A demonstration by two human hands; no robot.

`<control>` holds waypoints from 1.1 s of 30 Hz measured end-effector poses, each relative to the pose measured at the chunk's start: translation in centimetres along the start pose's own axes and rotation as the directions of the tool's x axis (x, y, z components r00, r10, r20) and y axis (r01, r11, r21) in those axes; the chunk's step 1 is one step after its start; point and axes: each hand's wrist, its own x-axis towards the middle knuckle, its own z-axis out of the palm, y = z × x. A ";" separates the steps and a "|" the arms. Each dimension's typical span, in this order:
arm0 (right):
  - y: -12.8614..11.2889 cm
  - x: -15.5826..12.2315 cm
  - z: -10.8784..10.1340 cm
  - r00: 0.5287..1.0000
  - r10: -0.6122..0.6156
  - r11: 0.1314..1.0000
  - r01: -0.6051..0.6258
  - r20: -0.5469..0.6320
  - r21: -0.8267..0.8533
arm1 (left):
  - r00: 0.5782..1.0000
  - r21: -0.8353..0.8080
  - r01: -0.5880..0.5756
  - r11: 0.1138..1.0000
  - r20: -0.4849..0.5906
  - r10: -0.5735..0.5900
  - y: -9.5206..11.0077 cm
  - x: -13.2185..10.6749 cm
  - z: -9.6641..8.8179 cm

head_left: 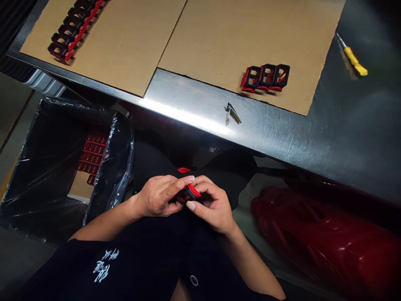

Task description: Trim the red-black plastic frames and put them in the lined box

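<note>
Both hands meet over my lap, below the table edge, around a small red and black plastic part (pixel 189 193). My left hand (pixel 159 195) grips it from the left, thumb stretched along its top. My right hand (pixel 211 205) pinches it from the right, thumb under its lower edge. Another red piece (pixel 184 170) shows just above the fingers. On the cardboard sheet (pixel 219 37) stand three joined red and black frames (pixel 265 77).
A long row of the same frames (pixel 72 27) lies at the cardboard's far left. Small metal tweezers (pixel 231 113) rest on the steel table (pixel 313 138). A yellow-handled screwdriver (pixel 352 58) lies far right. A plastic-lined box (pixel 62 167) of red parts (pixel 92 154) stands left; a red bag (pixel 326 242) right.
</note>
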 end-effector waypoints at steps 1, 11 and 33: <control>0.1 0.0 -0.1 1.000 0.001 1.000 -0.001 0.007 0.031 | 1.000 -0.003 -0.015 1.000 -0.008 0.015 0.0 0.1 -0.1; 0.7 -0.1 0.1 0.950 0.308 0.863 -0.303 0.056 0.405 | 0.993 -0.180 0.110 0.978 0.054 -0.102 0.8 0.8 -1.2; 0.8 0.4 1.2 0.822 0.550 0.600 -0.509 0.144 0.617 | 0.882 -0.304 0.462 0.833 0.261 -0.394 0.9 1.1 -1.8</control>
